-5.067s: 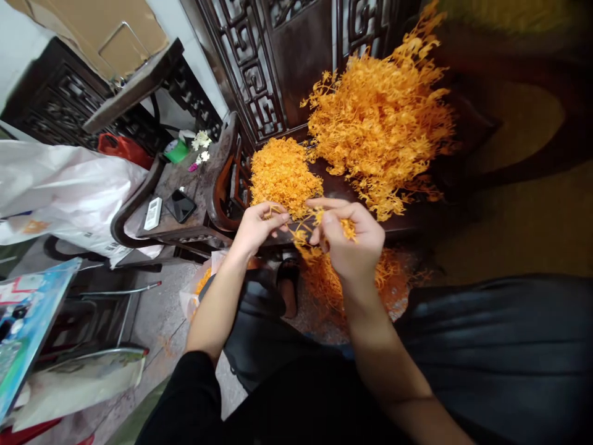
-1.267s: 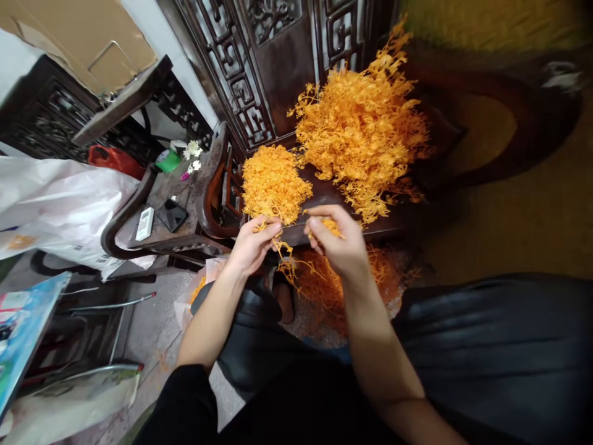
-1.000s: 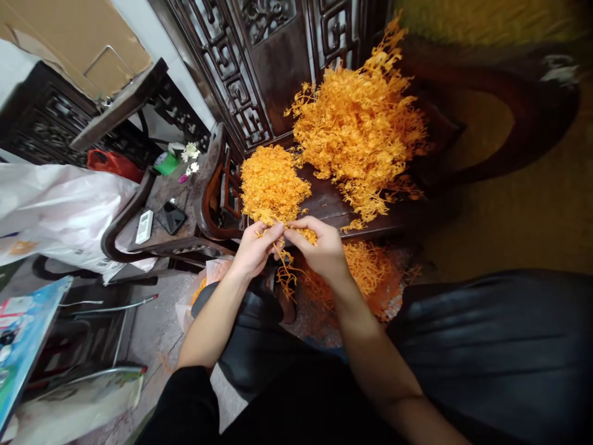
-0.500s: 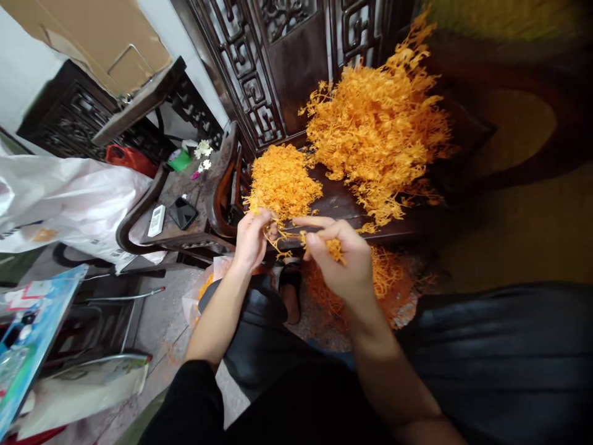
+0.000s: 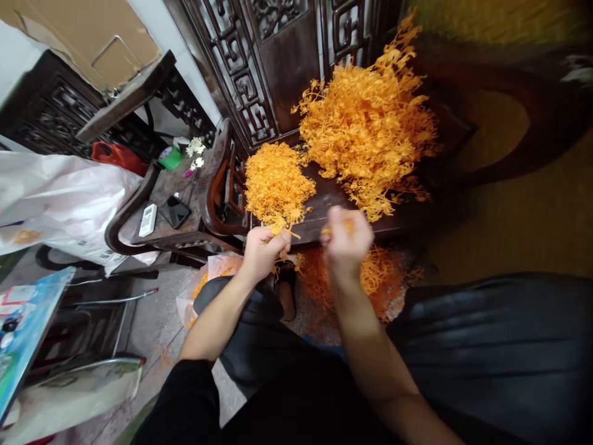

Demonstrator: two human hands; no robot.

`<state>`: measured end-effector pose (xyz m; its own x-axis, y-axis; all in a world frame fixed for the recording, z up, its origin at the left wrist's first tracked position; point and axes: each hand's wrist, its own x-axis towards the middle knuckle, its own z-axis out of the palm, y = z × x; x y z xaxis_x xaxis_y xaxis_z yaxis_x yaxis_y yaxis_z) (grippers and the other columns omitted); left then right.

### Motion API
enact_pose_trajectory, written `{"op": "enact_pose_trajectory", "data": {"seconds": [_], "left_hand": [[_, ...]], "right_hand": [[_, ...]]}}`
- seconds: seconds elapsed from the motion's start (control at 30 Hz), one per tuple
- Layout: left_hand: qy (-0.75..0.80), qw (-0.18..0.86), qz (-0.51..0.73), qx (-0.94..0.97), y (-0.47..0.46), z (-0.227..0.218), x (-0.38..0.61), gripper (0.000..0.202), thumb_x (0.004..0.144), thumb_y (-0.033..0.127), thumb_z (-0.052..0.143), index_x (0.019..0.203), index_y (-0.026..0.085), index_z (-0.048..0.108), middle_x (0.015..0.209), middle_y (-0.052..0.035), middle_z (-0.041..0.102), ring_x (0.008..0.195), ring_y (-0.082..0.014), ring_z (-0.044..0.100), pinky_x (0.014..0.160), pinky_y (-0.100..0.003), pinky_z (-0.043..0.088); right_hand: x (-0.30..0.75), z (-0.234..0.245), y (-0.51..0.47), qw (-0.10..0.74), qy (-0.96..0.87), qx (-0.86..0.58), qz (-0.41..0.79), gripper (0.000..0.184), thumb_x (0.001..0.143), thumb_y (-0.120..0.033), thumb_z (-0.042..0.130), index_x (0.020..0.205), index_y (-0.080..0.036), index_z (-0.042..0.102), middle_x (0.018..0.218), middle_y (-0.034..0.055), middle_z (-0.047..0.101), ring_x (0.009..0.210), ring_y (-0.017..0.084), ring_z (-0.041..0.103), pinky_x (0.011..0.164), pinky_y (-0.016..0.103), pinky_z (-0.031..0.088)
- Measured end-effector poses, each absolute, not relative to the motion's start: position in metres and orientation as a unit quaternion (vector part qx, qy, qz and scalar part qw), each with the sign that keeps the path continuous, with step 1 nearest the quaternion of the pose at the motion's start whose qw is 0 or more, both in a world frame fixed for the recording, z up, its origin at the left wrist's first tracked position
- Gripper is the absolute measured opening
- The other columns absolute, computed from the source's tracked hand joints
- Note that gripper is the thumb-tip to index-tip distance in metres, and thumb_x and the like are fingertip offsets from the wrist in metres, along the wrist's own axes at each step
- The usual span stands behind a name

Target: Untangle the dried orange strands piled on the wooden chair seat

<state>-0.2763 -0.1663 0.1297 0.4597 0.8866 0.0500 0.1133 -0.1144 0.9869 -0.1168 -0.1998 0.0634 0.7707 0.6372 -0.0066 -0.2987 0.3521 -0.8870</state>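
Observation:
My left hand (image 5: 265,250) pinches an orange plastic flower sprig (image 5: 286,228), whose thin stem sticks out to the right of the fingers. To its right, my right hand (image 5: 347,238) is closed and blurred by motion, with small orange flower pieces (image 5: 346,226) showing between the fingers. Just beyond my left hand lies a low heap of loose orange flower heads (image 5: 278,179) on the dark wooden bench (image 5: 319,210). A larger pile of branching orange sprigs (image 5: 365,123) is heaped behind my right hand.
Orange stems (image 5: 319,278) are strewn on the floor below the bench. Left of it, a wooden side table (image 5: 194,191) carries a black phone (image 5: 176,212), a white device (image 5: 147,220) and a green tape roll (image 5: 171,157). A plastic bag (image 5: 185,303) with orange bits stands near my knee.
My hands have moved apart; the right has closed into a fist and swung up. The left now holds the sprig upward, and the whole view has shifted slightly.

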Motion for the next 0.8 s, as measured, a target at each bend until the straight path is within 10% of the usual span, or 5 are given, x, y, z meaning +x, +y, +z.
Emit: {"op": "enact_pose_trajectory", "data": {"seconds": [0.33,0.5,0.6,0.8], "left_hand": [[0.368,0.587,0.2,0.692,-0.157,0.135,-0.281,0.05,0.087,0.051,0.07,0.052,0.017,0.063,0.046,0.0001,0.05,0.043,-0.0081,0.038,0.046,-0.026,0.023],[0.377,0.572,0.185,0.704,-0.158,0.143,-0.284,0.044,0.082,0.038,0.069,0.045,0.017,0.056,0.041,0.0025,0.042,0.038,-0.0062,0.032,0.043,-0.025,0.021],[0.378,0.616,0.162,0.672,-0.156,0.147,-0.292,0.044,0.078,0.035,0.068,0.041,0.018,0.051,0.039,0.002,0.04,0.036,-0.0061,0.031,0.041,-0.025,0.017],[0.366,0.611,-0.003,0.702,-0.143,0.151,-0.304,0.027,0.077,0.024,0.065,0.051,0.017,0.062,0.042,0.0038,0.043,0.038,-0.0057,0.033,0.039,-0.022,0.02]], "right_hand": [[-0.11,0.081,-0.212,0.659,-0.296,-0.342,0.602,0.038,0.084,-0.053,0.079,0.103,-0.02,0.073,0.069,-0.0033,0.059,0.046,0.006,0.044,0.037,0.021,0.025],[-0.113,0.074,-0.199,0.732,-0.222,-0.418,0.49,0.038,0.078,-0.053,0.085,0.082,-0.02,0.066,0.054,-0.0075,0.047,0.042,0.005,0.038,0.038,0.02,0.026],[-0.099,0.065,-0.189,0.778,-0.13,-0.418,0.45,0.042,0.073,-0.052,0.085,0.081,-0.022,0.056,0.068,-0.004,0.064,0.044,0.006,0.048,0.036,0.018,0.025],[-0.095,0.081,-0.208,0.615,-0.389,-0.418,0.544,0.031,0.088,-0.036,0.074,0.114,-0.02,0.077,0.08,0.0015,0.075,0.052,0.01,0.057,0.042,0.022,0.038]]}}
